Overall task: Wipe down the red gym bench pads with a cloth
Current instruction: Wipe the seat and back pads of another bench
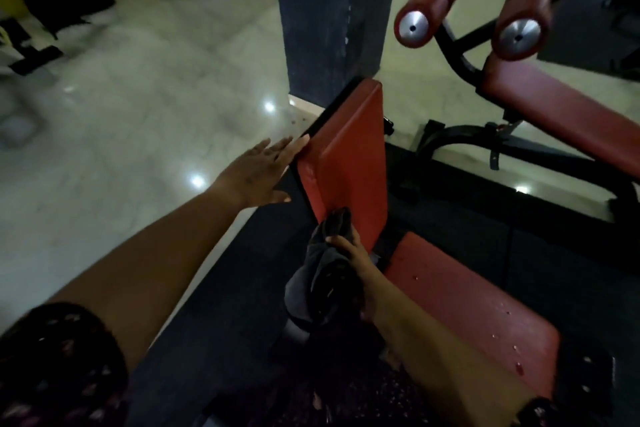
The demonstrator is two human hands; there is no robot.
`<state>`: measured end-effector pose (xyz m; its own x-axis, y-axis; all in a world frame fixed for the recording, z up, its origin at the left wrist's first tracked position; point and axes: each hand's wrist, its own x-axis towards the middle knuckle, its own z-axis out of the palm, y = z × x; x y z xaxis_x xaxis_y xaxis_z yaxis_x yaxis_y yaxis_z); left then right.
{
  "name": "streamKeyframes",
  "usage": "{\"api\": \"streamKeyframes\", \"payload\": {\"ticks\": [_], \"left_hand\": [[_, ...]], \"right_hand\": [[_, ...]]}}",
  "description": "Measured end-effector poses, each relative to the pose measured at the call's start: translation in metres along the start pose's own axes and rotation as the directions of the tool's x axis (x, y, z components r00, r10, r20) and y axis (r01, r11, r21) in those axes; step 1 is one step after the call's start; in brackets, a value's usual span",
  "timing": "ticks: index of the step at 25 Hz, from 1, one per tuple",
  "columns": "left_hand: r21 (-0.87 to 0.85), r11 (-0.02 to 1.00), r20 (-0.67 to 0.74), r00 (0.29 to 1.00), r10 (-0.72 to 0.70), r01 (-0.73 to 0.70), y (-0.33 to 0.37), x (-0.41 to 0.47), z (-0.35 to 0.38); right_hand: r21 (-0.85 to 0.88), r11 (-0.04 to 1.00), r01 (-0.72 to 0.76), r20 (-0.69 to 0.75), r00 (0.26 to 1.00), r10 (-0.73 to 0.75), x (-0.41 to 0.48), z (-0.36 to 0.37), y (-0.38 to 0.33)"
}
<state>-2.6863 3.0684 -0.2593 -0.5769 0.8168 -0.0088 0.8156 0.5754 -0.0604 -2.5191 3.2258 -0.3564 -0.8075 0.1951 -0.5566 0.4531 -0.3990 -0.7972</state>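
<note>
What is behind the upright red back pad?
Behind the back pad, a dark pillar rises from the pale floor. The left hand touches the pad's black backing edge; the pad hides its rear frame.

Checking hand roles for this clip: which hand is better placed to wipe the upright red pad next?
The right hand: it grips the dark cloth at the foot of the upright red pad. The left hand is open, flat against the pad's left edge, without cloth.
</note>
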Motion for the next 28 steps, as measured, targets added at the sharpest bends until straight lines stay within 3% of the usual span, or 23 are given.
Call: {"api": "streamKeyframes", "payload": {"ticks": [6, 9, 13, 16, 17, 18, 19, 21, 23, 25, 28], "left_hand": [[-0.036, 0.998, -0.009, 0.999, -0.05, 0.05, 0.008, -0.005, 0.002], [-0.113, 0.991, -0.047, 0.996, -0.079, 0.074, 0.011, -0.008, 0.001], [-0.298, 0.942, -0.212, 0.951, -0.226, 0.158, 0.045, -0.007, 0.006], [-0.519, 0.811, -0.176, 0.895, -0.409, 0.268, 0.067, 0.004, 0.012], [-0.539, 0.784, -0.125, 0.891, -0.437, 0.309, 0.068, 0.006, 0.013], [-0.535, 0.777, -0.097, 0.889, -0.448, 0.333, 0.068, 0.008, 0.015], [-0.509, 0.789, -0.106, 0.885, -0.454, 0.344, 0.067, 0.008, 0.017], [-0.42, 0.847, -0.173, 0.887, -0.428, 0.327, 0.07, 0.009, 0.015], [-0.402, 0.858, -0.205, 0.882, -0.424, 0.319, 0.074, 0.01, 0.015], [-0.402, 0.84, -0.159, 0.876, -0.455, 0.363, 0.077, 0.013, 0.013], [-0.315, 0.875, -0.199, 0.876, -0.44, 0.368, 0.077, 0.021, 0.007]], "right_hand": [[-0.173, 0.98, 0.097, 0.019, 0.995, -0.095, -0.02, 0.015, -0.056], [-0.227, 0.941, 0.251, 0.057, 0.968, -0.244, -0.03, 0.017, -0.076], [-0.597, 0.704, 0.386, 0.117, 0.909, -0.399, -0.032, 0.011, -0.101], [-0.634, 0.649, 0.421, -0.035, 0.823, -0.567, -0.037, 0.011, -0.126], [-0.711, 0.561, 0.424, -0.066, 0.754, -0.653, -0.037, 0.009, -0.138], [-0.84, 0.395, 0.373, -0.031, 0.693, -0.721, -0.037, 0.007, -0.15], [-0.942, 0.163, 0.295, 0.075, 0.655, -0.752, -0.034, 0.006, -0.161], [-0.935, -0.3, 0.188, 0.345, 0.676, -0.651, -0.02, 0.007, -0.174], [-0.803, -0.569, 0.178, 0.518, 0.682, -0.517, -0.003, 0.008, -0.168], [-0.762, -0.633, 0.138, 0.552, 0.65, -0.523, 0.013, 0.003, -0.169], [-0.789, -0.613, 0.045, 0.491, 0.646, -0.584, 0.028, -0.011, -0.189]]}}
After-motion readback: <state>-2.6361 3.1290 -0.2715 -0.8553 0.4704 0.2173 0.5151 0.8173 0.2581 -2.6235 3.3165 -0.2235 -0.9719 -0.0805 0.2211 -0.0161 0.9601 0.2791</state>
